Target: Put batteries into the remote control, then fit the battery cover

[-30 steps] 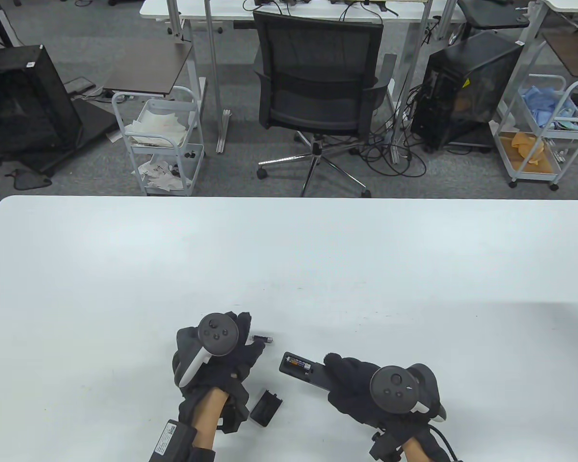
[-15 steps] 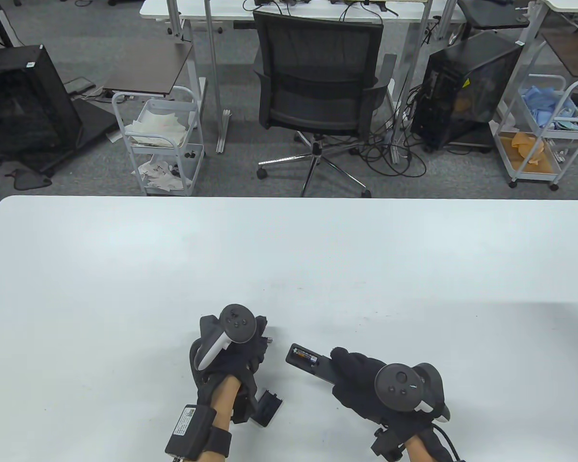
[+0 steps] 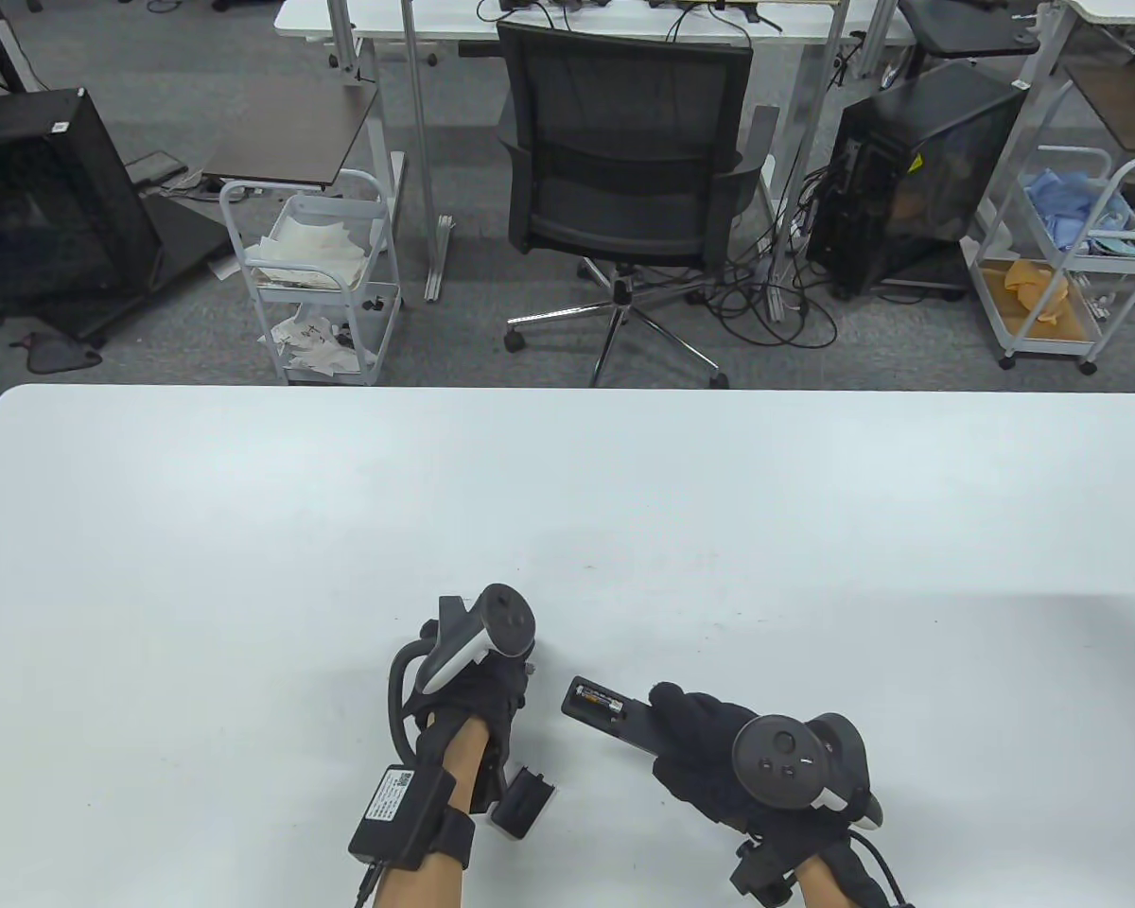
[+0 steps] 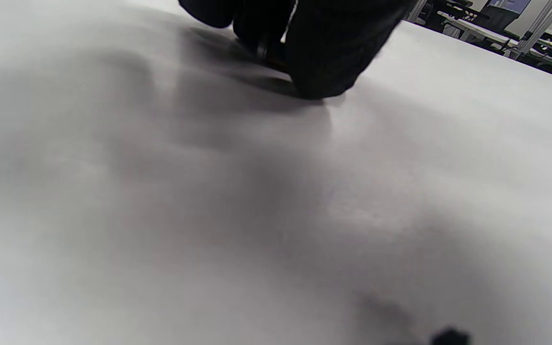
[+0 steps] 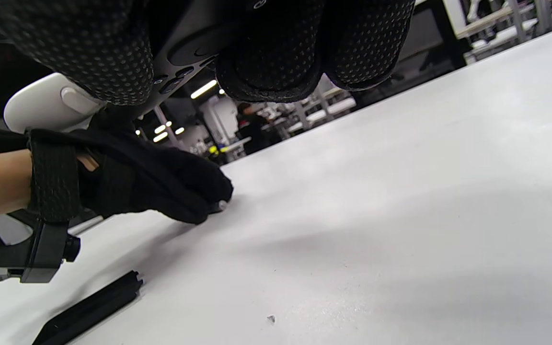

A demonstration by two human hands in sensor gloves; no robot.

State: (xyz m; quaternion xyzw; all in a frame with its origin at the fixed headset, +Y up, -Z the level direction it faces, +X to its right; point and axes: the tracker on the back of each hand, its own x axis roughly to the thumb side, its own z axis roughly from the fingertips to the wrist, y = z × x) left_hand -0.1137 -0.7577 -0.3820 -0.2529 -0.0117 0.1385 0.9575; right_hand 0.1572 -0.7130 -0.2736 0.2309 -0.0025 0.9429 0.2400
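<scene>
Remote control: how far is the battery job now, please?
Done: one battery lies in the open bay of the remote control, which the right hand holds. In hand: the left hand closes its fingers on the second battery on the table. Left: insert it, then fit the battery cover beside the left wrist.

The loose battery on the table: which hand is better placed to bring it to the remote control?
Left. The left hand already closes its fingers on the loose battery at the table. The right hand is busy holding the remote control, whose open bay already shows one battery.
</scene>
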